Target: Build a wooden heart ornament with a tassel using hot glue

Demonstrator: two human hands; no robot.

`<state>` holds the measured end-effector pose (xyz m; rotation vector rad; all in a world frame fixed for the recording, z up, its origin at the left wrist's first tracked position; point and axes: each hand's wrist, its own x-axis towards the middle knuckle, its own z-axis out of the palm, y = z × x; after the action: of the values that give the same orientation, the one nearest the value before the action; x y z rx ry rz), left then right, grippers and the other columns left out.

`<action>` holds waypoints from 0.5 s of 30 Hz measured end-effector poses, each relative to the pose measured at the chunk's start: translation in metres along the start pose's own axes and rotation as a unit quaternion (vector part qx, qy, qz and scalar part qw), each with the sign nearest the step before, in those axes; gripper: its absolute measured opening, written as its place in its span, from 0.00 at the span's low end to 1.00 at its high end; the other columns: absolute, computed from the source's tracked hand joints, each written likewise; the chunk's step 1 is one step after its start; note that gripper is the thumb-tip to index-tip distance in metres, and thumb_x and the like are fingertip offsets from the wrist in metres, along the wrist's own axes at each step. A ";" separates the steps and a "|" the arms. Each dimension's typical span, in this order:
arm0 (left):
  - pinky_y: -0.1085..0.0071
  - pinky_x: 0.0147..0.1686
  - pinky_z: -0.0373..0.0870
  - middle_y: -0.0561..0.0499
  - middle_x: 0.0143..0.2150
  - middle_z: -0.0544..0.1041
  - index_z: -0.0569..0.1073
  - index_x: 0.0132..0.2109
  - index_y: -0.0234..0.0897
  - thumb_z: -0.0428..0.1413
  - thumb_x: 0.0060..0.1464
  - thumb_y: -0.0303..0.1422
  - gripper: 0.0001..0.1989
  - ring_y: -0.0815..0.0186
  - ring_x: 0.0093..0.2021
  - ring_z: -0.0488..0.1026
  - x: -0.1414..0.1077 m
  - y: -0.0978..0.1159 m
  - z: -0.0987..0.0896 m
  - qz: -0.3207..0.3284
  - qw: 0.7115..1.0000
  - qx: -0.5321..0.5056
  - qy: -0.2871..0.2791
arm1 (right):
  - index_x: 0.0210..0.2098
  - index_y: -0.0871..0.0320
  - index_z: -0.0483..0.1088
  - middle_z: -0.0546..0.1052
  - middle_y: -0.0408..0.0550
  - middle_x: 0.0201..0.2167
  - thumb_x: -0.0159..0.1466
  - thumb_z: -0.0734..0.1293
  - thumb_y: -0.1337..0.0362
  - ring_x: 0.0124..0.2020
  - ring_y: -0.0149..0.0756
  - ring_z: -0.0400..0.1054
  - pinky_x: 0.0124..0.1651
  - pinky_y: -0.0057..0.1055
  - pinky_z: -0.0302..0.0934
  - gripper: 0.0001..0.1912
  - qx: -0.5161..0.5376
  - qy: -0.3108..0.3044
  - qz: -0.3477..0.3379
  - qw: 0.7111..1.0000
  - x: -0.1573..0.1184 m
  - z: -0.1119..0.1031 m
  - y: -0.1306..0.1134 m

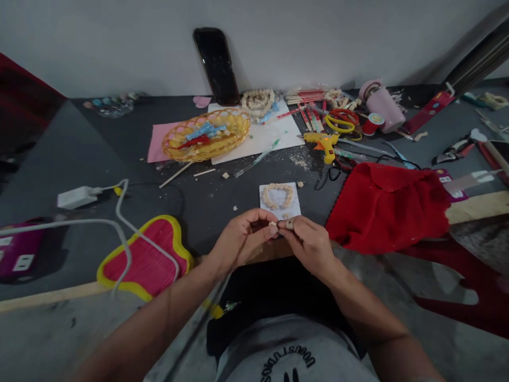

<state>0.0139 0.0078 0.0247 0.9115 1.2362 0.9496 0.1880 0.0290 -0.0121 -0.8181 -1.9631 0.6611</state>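
My left hand (248,233) is closed in a pinch on a small pale wooden piece (272,224) at the table's front edge. My right hand (308,239) meets it from the right, its fingers pinched together at the same spot; what lies between them is too small to make out. Just beyond my fingertips a white square card (294,204) lies flat. On it rests a heart-shaped ring of small pale wooden pieces (267,199), with another small piece (287,215) near the card's front edge.
A yellow basket (186,157) with blue and red bits stands behind. A yellow glue gun (326,146), scissors (340,124) and a pink tumbler (385,109) are at right. Red cloth (389,212) hangs over the edge. A phone (218,66) leans on the wall; a white cable (123,239) crosses left.
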 end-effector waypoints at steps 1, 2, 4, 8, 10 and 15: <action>0.76 0.35 0.71 0.52 0.32 0.77 0.75 0.37 0.33 0.68 0.45 0.41 0.18 0.71 0.32 0.73 0.000 -0.002 0.001 -0.002 1.000 -0.018 -0.004 | 0.36 0.55 0.73 0.79 0.46 0.32 0.69 0.64 0.69 0.35 0.32 0.75 0.39 0.27 0.71 0.07 -0.002 0.001 -0.007 1.000 0.000 -0.001 -0.001; 0.76 0.35 0.71 0.53 0.32 0.77 0.75 0.37 0.33 0.69 0.45 0.41 0.18 0.72 0.32 0.73 0.001 -0.004 0.002 -0.004 0.999 -0.033 -0.007 | 0.36 0.55 0.73 0.79 0.46 0.32 0.69 0.64 0.69 0.35 0.32 0.75 0.39 0.27 0.71 0.07 -0.001 0.002 -0.013 1.000 0.000 -0.002 -0.001; 0.77 0.33 0.70 0.54 0.31 0.76 0.74 0.37 0.34 0.69 0.45 0.41 0.18 0.73 0.31 0.72 0.001 -0.007 0.005 -0.008 0.999 -0.053 -0.005 | 0.36 0.56 0.74 0.80 0.47 0.32 0.69 0.64 0.70 0.35 0.32 0.75 0.40 0.27 0.71 0.07 0.003 0.004 -0.020 1.000 0.000 -0.004 -0.003; 0.77 0.33 0.69 0.54 0.29 0.74 0.74 0.37 0.34 0.69 0.45 0.40 0.17 0.73 0.30 0.72 0.001 -0.011 0.009 -0.003 0.998 -0.054 0.014 | 0.38 0.57 0.74 0.80 0.48 0.33 0.69 0.64 0.70 0.36 0.33 0.75 0.40 0.28 0.72 0.07 0.003 0.007 -0.026 1.000 0.000 -0.005 -0.002; 0.76 0.33 0.69 0.54 0.30 0.74 0.74 0.38 0.34 0.68 0.46 0.40 0.17 0.72 0.30 0.72 0.001 -0.011 0.008 -0.004 0.999 -0.047 0.011 | 0.38 0.57 0.73 0.80 0.49 0.34 0.69 0.64 0.70 0.36 0.34 0.76 0.41 0.29 0.72 0.06 0.006 0.004 -0.022 1.000 -0.001 -0.004 0.000; 0.70 0.38 0.71 0.51 0.35 0.78 0.76 0.41 0.37 0.60 0.54 0.40 0.12 0.66 0.35 0.73 0.006 -0.009 -0.008 0.047 0.982 0.184 -0.009 | 0.38 0.57 0.73 0.80 0.49 0.34 0.69 0.62 0.68 0.37 0.34 0.75 0.41 0.29 0.71 0.07 0.028 -0.006 0.026 0.999 -0.001 -0.005 0.008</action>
<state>0.0070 0.0110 0.0131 1.2753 1.3880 0.7959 0.1951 0.0335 -0.0159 -0.8364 -1.9303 0.7490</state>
